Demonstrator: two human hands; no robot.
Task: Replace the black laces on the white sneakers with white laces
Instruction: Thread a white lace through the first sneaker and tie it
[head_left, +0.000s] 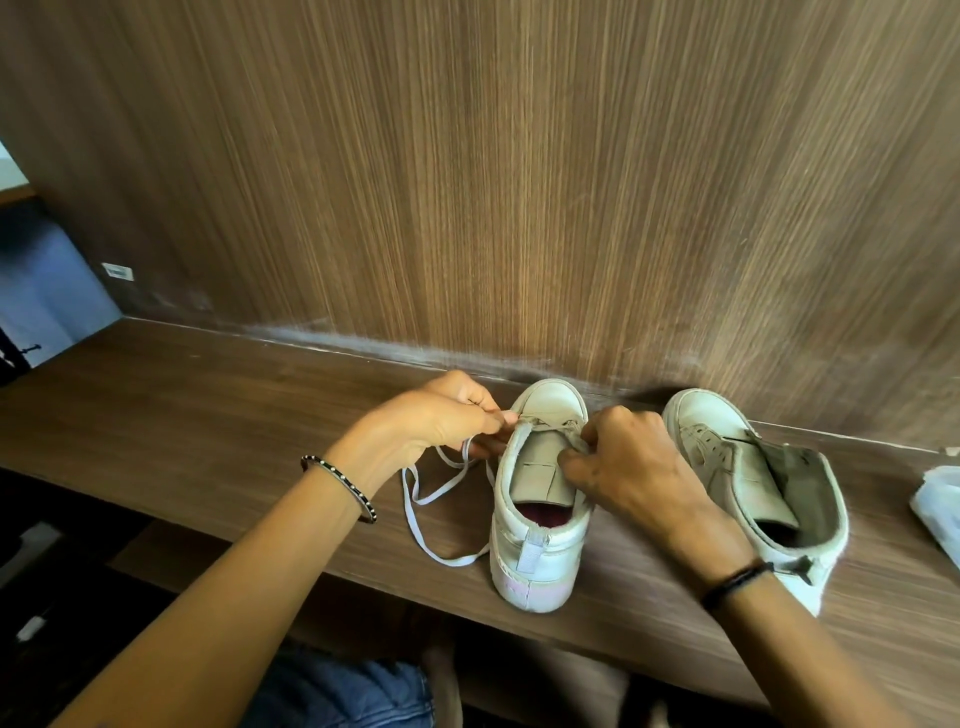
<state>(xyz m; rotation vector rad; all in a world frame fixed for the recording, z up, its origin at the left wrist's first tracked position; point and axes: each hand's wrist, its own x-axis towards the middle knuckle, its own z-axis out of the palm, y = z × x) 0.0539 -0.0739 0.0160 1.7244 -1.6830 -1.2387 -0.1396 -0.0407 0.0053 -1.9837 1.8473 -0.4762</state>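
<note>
Head view: pinching white lace (415, 499) with left hand (452, 415) by the sneaker (540, 499) toe eyelets, slack looped on the counter (208, 415). Gripping that sneaker's right eyelet edge with curled right hand (623, 462), fingertips hidden. Further right, second sneaker (753, 483) partly behind the wrist, unidentifiable white bundle (940, 504) cut off.
</note>
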